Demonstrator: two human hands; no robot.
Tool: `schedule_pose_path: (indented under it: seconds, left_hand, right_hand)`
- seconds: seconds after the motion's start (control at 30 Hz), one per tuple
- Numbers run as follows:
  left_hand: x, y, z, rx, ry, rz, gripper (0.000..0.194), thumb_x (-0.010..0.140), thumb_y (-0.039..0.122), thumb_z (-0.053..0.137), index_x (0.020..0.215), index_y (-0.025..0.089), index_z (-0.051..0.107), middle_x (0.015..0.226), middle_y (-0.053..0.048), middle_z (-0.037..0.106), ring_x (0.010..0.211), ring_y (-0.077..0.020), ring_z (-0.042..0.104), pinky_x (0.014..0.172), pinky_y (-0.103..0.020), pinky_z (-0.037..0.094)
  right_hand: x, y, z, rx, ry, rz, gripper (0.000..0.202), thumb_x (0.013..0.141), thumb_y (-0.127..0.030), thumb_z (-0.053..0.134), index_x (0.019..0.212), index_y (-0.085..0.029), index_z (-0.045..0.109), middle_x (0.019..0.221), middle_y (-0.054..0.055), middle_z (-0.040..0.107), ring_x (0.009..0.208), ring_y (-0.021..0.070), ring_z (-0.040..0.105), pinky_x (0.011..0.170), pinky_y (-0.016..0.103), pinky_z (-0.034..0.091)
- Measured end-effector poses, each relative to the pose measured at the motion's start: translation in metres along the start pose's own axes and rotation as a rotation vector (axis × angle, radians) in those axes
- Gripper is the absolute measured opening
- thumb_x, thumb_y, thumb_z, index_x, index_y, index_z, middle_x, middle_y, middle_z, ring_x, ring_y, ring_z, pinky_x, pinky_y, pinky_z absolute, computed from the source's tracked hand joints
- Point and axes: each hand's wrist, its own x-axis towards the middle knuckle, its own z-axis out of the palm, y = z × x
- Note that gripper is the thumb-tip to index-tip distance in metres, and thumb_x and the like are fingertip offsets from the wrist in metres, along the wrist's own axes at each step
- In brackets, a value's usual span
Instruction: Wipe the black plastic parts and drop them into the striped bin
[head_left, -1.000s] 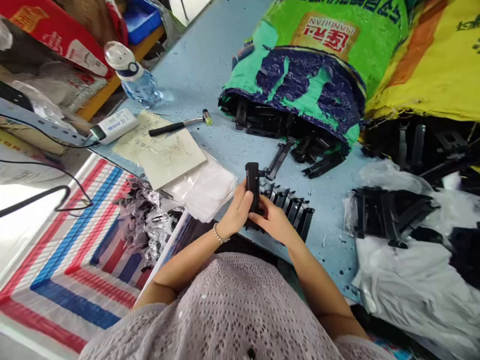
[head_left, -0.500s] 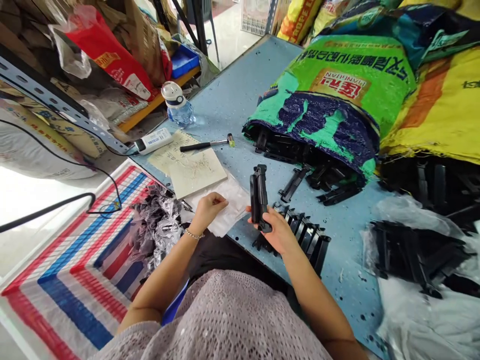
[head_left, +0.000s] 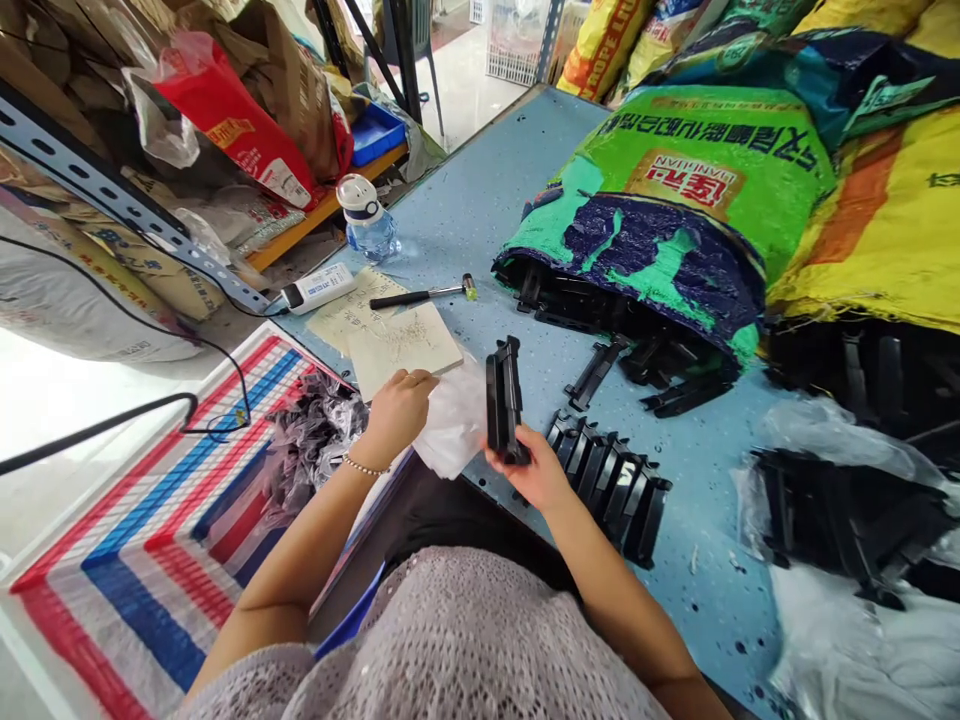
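Observation:
My right hand [head_left: 531, 468] is closed around the lower end of black plastic parts [head_left: 504, 400], held upright above the blue table's near edge. My left hand [head_left: 399, 408] is at the left side of thin white plastic bags [head_left: 451, 415], fingers curled with its back to the camera; it seems to pinch the bags' edge, in front of a cardboard piece [head_left: 405, 345]. A row of similar black parts [head_left: 611, 485] lies right of my right hand. One loose black part [head_left: 592, 375] rests near the mouth of a green sack [head_left: 712, 170] filled with more.
A small hammer [head_left: 420, 296] lies on the cardboard. Behind it stand a white device [head_left: 319, 289] and a water bottle [head_left: 369, 220]. At the left, a striped basket [head_left: 142, 560] holds wrapped parts [head_left: 319, 430]. A yellow sack [head_left: 885, 240] is at the right.
My left hand has moved left and turned its back up, at the bags, which have shifted and bunched. My right hand with the black parts has moved slightly left.

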Motion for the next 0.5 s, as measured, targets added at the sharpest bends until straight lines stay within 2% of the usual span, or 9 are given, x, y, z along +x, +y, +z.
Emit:
schedule_pose_path:
  seconds: [0.1, 0.17, 0.23, 0.3, 0.4, 0.5]
  left_hand:
    - [0.006, -0.007, 0.006, -0.139, 0.048, -0.013, 0.037, 0.09, 0.014, 0.046, 0.113, 0.019, 0.075, 0.113, -0.011, 0.074, 0.104, -0.0257, 0.067, 0.095, -0.042, 0.056]
    - [0.005, -0.011, 0.01, -0.216, 0.068, -0.025, 0.043, 0.089, 0.012, 0.043, 0.116, 0.019, 0.075, 0.117, -0.01, 0.073, 0.106, -0.023, 0.069, 0.099, -0.04, 0.056]
    - [0.0, -0.013, 0.011, -0.216, 0.065, -0.003, 0.049, 0.086, 0.008, 0.041, 0.122, 0.019, 0.073, 0.125, -0.01, 0.07, 0.112, -0.0222, 0.068, 0.103, -0.038, 0.055]
    - [-0.008, -0.011, 0.011, -0.19, 0.054, 0.04, 0.054, 0.084, 0.005, 0.041, 0.128, 0.018, 0.069, 0.129, -0.01, 0.068, 0.118, -0.022, 0.067, 0.107, -0.037, 0.054]
    - [-0.022, -0.001, 0.01, -0.177, 0.08, 0.069, 0.06, 0.086, 0.004, 0.039, 0.141, 0.018, 0.06, 0.138, -0.012, 0.063, 0.126, -0.0219, 0.063, 0.11, -0.037, 0.052]
    - [-0.037, 0.015, 0.008, -0.184, 0.134, 0.083, 0.06, 0.092, 0.006, 0.039, 0.15, 0.018, 0.05, 0.144, -0.015, 0.058, 0.134, -0.0244, 0.058, 0.113, -0.04, 0.051]
  right_hand:
    - [-0.014, 0.008, -0.003, 0.057, -0.207, 0.219, 0.049, 0.081, -0.058, 0.064, 0.101, -0.014, 0.07, 0.066, 0.005, 0.066, 0.053, 0.0127, 0.051, 0.045, 0.023, 0.034]
    - [-0.015, 0.016, -0.003, 0.161, -0.221, 0.322, 0.045, 0.082, -0.055, 0.063, 0.097, -0.013, 0.069, 0.061, 0.002, 0.061, 0.048, 0.0089, 0.041, 0.041, 0.019, 0.025]
    - [-0.013, 0.022, -0.003, 0.271, -0.213, 0.356, 0.044, 0.084, -0.054, 0.062, 0.097, -0.012, 0.068, 0.06, -0.001, 0.056, 0.046, 0.0065, 0.031, 0.038, 0.018, 0.018]
    - [-0.012, 0.024, -0.002, 0.335, -0.266, 0.376, 0.047, 0.086, -0.054, 0.058, 0.101, -0.01, 0.068, 0.058, -0.002, 0.052, 0.044, 0.0063, 0.024, 0.037, 0.018, 0.017]
    - [-0.012, 0.022, -0.001, 0.378, -0.351, 0.426, 0.051, 0.088, -0.054, 0.053, 0.103, -0.007, 0.067, 0.056, -0.003, 0.05, 0.044, 0.0069, 0.02, 0.035, 0.019, 0.017]
    - [-0.01, 0.02, 0.0, 0.372, -0.337, 0.44, 0.053, 0.088, -0.056, 0.052, 0.104, -0.007, 0.067, 0.056, -0.005, 0.045, 0.044, 0.0068, 0.018, 0.034, 0.018, 0.015]
